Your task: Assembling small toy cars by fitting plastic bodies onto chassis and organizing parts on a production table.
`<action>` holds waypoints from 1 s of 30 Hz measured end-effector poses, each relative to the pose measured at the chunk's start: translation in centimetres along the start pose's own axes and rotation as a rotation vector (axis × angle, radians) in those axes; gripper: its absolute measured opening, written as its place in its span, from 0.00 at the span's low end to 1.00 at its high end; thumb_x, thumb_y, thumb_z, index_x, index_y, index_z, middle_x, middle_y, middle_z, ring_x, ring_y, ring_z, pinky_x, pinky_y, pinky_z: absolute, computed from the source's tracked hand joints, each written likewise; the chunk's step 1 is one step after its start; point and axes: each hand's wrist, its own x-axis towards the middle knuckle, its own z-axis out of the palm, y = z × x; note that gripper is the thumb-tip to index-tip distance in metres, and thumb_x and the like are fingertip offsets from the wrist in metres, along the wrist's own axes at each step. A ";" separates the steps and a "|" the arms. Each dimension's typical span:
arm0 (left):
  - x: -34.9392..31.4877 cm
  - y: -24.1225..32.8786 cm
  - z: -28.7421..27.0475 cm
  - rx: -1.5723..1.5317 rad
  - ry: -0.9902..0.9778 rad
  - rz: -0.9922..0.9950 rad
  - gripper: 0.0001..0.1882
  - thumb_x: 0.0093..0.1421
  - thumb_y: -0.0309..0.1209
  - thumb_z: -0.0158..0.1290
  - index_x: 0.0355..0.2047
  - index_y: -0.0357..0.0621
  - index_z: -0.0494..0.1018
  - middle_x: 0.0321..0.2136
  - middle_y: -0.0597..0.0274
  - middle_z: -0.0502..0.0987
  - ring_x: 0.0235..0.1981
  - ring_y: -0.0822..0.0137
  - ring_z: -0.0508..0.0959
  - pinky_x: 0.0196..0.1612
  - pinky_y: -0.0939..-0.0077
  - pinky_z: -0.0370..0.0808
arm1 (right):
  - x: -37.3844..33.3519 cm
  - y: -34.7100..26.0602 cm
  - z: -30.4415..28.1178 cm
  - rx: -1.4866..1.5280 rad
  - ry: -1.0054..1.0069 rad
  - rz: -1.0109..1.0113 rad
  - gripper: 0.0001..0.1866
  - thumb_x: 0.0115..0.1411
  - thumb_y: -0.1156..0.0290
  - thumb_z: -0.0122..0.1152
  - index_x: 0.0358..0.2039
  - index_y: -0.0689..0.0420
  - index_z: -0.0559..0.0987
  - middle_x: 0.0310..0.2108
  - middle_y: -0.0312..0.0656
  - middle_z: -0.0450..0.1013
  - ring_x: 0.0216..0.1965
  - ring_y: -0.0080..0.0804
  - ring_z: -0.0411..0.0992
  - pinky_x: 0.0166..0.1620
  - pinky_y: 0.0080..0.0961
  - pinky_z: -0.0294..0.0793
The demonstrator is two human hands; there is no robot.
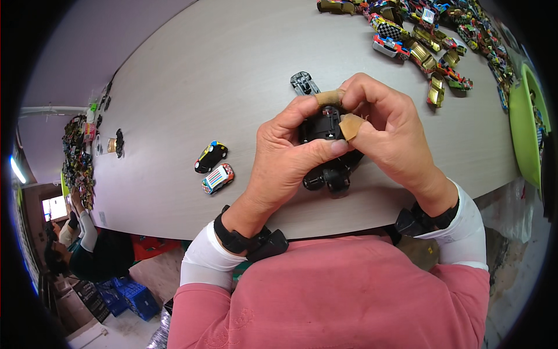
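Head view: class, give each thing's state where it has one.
Left hand: gripping
Right hand: gripping, thumb taped
Black toy-car chassis: held by both hands
Grey toy-car chassis: unheld
Striped toy car: unheld
Black-and-yellow toy car: unheld
Green tub: uncovered, things inside

two near hands (282, 141) (397, 132), two paired cars (211, 157) (218, 178)

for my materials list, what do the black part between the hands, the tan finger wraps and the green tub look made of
Black part: probably plastic, dark with slight glints. Tan finger wraps: perhaps fabric tape, matte. Green tub: likely plastic, smooth and evenly coloured.
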 end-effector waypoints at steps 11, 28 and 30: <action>0.0 0.7 -0.2 -0.011 0.017 -0.091 0.30 0.47 0.16 0.58 0.53 0.35 0.66 0.44 0.55 0.74 0.46 0.64 0.75 0.51 0.68 0.73 | 0.4 -0.3 -0.6 0.221 -0.086 0.103 0.05 0.56 0.78 0.53 0.33 0.66 0.74 0.33 0.37 0.67 0.29 0.19 0.69 0.31 0.16 0.73; 0.1 0.5 -0.8 0.055 -0.105 -0.045 0.26 0.57 0.27 0.53 0.55 0.31 0.62 0.48 0.58 0.71 0.46 0.67 0.73 0.49 0.75 0.71 | 0.4 -0.4 -0.6 0.242 -0.031 0.126 0.04 0.56 0.76 0.56 0.32 0.63 0.73 0.25 0.35 0.71 0.25 0.18 0.70 0.29 0.15 0.72; 0.1 0.0 -1.2 0.095 -0.096 -0.040 0.25 0.60 0.29 0.51 0.56 0.30 0.61 0.48 0.57 0.70 0.47 0.67 0.73 0.48 0.75 0.71 | 0.3 -0.5 -0.8 0.223 -0.100 0.163 0.04 0.57 0.77 0.54 0.31 0.64 0.73 0.34 0.37 0.67 0.30 0.22 0.69 0.31 0.17 0.73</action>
